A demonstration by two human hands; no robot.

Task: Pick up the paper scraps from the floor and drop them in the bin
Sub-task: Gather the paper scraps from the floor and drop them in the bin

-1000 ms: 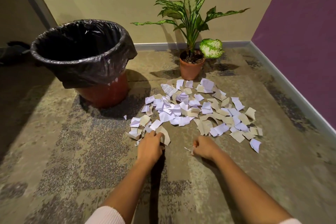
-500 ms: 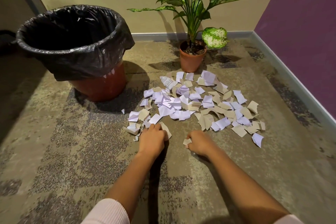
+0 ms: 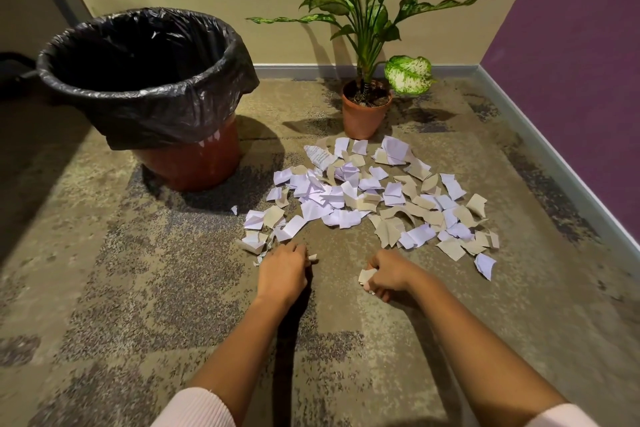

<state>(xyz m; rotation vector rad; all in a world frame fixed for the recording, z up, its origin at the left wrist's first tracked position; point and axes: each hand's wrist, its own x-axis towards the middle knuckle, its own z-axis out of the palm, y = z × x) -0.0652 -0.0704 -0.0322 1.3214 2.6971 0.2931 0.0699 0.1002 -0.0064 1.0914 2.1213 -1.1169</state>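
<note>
Paper scraps (image 3: pixel 363 198): torn white and tan pieces in a loose heap on the carpeted floor (image 3: pixel 138 288), centre to right of centre of the frame, just in front of a potted plant (image 3: pixel 365 114). Bin (image 3: pixel 194 163): reddish-brown tub with a black liner (image 3: pixel 156 114) folded over its rim, upper left, near the heap's left edge. Left hand (image 3: pixel 282 270): lower centre, at the heap's near edge, knuckles up, fingers curled under and pressed together round a white scrap (image 3: pixel 312 257), only its tip showing. Right hand (image 3: pixel 389 272): beside it but apart, fingers curled, pinching a tan scrap (image 3: pixel 366 276). Pink sleeves (image 3: pixel 197 409): bottom edge. Purple wall (image 3: pixel 571 80): right side.
</note>
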